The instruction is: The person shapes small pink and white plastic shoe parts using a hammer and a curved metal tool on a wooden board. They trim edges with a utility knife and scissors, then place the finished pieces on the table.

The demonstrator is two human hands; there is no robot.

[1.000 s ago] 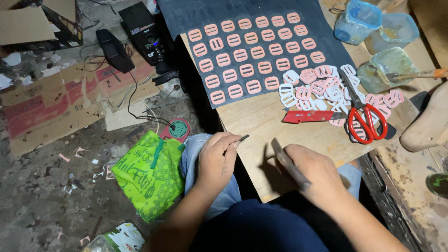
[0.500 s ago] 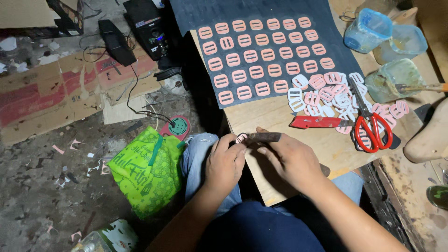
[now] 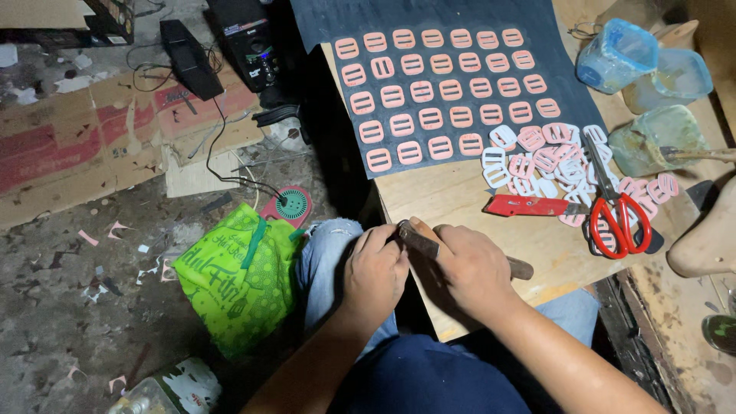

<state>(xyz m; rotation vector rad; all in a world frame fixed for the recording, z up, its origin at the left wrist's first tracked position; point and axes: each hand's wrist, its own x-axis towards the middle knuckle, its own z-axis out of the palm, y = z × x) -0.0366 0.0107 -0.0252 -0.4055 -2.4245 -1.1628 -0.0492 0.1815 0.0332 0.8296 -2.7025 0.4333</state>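
Both hands meet at the near edge of the bare wooden bench (image 3: 491, 207). The right hand (image 3: 471, 268) is wrapped around a dark, rusty flat metal tool (image 3: 429, 245); the left hand (image 3: 376, 272) is curled tight at the tool's tip, its contents hidden. At twelve o'clock lie rows of pink slotted buckles (image 3: 441, 96) on a dark blue sheet (image 3: 322, 19). At two o'clock lie red-handled scissors (image 3: 617, 211). At nine o'clock a bright green printed plastic bag (image 3: 234, 276) sits on the floor.

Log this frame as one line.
left hand: pinching small piece | right hand: gripping dark tool | nearby: red scissors, buckles
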